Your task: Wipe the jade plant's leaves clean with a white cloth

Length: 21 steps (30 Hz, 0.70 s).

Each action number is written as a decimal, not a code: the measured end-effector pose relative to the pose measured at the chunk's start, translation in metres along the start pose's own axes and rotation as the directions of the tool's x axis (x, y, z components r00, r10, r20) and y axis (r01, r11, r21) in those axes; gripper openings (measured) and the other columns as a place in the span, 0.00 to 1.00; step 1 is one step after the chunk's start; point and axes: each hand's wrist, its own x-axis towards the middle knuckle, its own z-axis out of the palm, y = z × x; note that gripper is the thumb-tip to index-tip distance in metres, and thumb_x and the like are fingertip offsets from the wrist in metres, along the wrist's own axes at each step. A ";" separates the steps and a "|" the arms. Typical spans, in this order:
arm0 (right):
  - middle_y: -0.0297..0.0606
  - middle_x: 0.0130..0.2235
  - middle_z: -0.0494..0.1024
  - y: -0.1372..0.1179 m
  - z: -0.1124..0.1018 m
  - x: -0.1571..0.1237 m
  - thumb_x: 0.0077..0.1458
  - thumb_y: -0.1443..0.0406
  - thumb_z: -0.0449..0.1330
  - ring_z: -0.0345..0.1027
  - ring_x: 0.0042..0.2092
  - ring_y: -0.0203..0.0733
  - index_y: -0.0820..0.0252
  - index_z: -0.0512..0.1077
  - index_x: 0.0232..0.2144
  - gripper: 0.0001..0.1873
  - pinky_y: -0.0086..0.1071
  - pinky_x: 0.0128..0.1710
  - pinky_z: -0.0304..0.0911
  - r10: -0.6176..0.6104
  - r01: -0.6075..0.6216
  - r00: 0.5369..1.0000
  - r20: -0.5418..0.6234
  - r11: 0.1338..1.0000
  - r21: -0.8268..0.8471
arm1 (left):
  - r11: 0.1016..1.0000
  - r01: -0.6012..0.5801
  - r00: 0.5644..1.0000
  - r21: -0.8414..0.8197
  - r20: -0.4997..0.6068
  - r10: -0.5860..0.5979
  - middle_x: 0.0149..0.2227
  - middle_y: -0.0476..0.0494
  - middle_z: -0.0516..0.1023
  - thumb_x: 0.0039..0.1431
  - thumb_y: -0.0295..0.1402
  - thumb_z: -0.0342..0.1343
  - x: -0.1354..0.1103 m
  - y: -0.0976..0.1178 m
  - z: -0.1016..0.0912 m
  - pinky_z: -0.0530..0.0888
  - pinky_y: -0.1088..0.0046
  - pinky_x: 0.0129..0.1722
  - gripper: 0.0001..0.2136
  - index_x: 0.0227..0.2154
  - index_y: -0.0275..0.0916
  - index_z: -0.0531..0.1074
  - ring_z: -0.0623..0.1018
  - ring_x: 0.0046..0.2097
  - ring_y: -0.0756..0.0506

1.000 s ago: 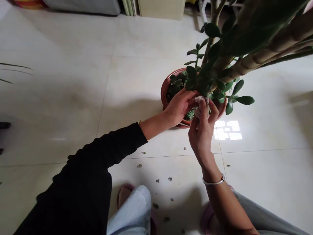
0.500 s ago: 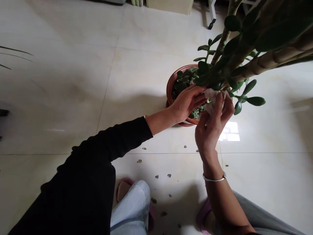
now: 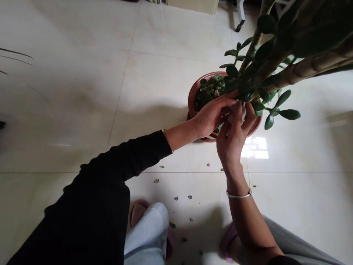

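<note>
A reddish-brown pot (image 3: 193, 96) stands on the tiled floor and holds a jade plant (image 3: 256, 81) with thick ringed stems and fleshy oval leaves. My left hand (image 3: 211, 116) reaches over the pot's near rim, fingers curled under the low leaves and touching them. My right hand (image 3: 233, 141) is raised beside it, fingers closed on a small whitish cloth (image 3: 237, 112) pressed against the leaves. The cloth is mostly hidden by my fingers. A silver bangle (image 3: 238, 194) sits on my right wrist.
Small bits of leaf and debris (image 3: 176, 198) lie scattered on the cream floor tiles (image 3: 82, 110) in front of my knees. Furniture bases and a caster wheel (image 3: 237, 26) stand at the far top edge. A bright window reflection (image 3: 257, 149) shines beside the pot.
The whitish cloth showed more openly half a second ago; now my right fingers have drawn in over it and both hands sit closer together under the leaves.
</note>
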 end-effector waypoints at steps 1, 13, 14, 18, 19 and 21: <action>0.52 0.76 0.49 0.000 0.000 0.001 0.65 0.74 0.45 0.46 0.79 0.55 0.47 0.49 0.77 0.41 0.58 0.65 0.70 0.003 -0.003 1.000 0.007 1.000 -0.005 | 1.000 0.000 1.000 0.000 0.007 0.000 0.39 0.46 0.84 0.67 0.28 0.53 0.001 0.000 0.000 0.71 0.59 0.64 0.17 0.52 0.46 0.82 0.78 0.58 0.38; 0.53 0.74 0.55 0.008 -0.001 -0.001 0.62 0.75 0.45 0.47 0.78 0.54 0.51 0.57 0.73 0.39 0.57 0.62 0.72 -0.067 0.067 0.998 -0.010 0.997 -0.027 | 0.999 -0.048 0.998 -0.018 -0.032 0.048 0.46 0.44 0.86 0.64 0.26 0.57 0.002 -0.006 -0.006 0.69 0.61 0.67 0.11 0.45 0.41 0.83 0.79 0.58 0.40; 0.53 0.73 0.56 0.008 -0.001 -0.001 0.62 0.75 0.46 0.48 0.78 0.54 0.51 0.58 0.73 0.39 0.57 0.63 0.71 -0.075 0.074 0.997 -0.018 0.996 -0.042 | 0.998 -0.059 0.998 -0.024 -0.032 0.059 0.46 0.44 0.86 0.64 0.25 0.57 0.002 -0.006 -0.006 0.69 0.62 0.67 0.12 0.45 0.40 0.83 0.80 0.59 0.40; 0.53 0.73 0.59 0.008 -0.005 0.002 0.64 0.74 0.48 0.51 0.77 0.51 0.50 0.58 0.74 0.38 0.58 0.70 0.61 -0.079 0.077 0.997 -0.026 0.993 -0.094 | 0.990 -0.138 0.990 0.027 -0.012 0.138 0.51 0.46 0.86 0.65 0.22 0.57 -0.001 -0.006 -0.001 0.69 0.62 0.68 0.14 0.47 0.42 0.83 0.79 0.62 0.41; 0.52 0.73 0.59 0.008 -0.006 0.002 0.63 0.74 0.48 0.51 0.77 0.52 0.50 0.58 0.74 0.39 0.61 0.73 0.56 -0.075 0.073 0.997 -0.018 0.992 -0.102 | 0.988 -0.149 0.988 0.039 -0.021 0.150 0.52 0.47 0.86 0.65 0.22 0.57 -0.002 -0.006 0.000 0.68 0.63 0.69 0.15 0.48 0.43 0.82 0.78 0.63 0.41; 0.49 0.74 0.58 0.008 -0.008 0.002 0.62 0.74 0.48 0.52 0.77 0.53 0.47 0.56 0.74 0.40 0.68 0.75 0.46 -0.063 0.062 0.998 -0.002 0.990 -0.123 | 0.987 -0.153 0.987 0.047 -0.049 0.156 0.53 0.48 0.86 0.63 0.20 0.58 -0.003 -0.005 0.002 0.68 0.64 0.70 0.17 0.50 0.44 0.82 0.77 0.65 0.41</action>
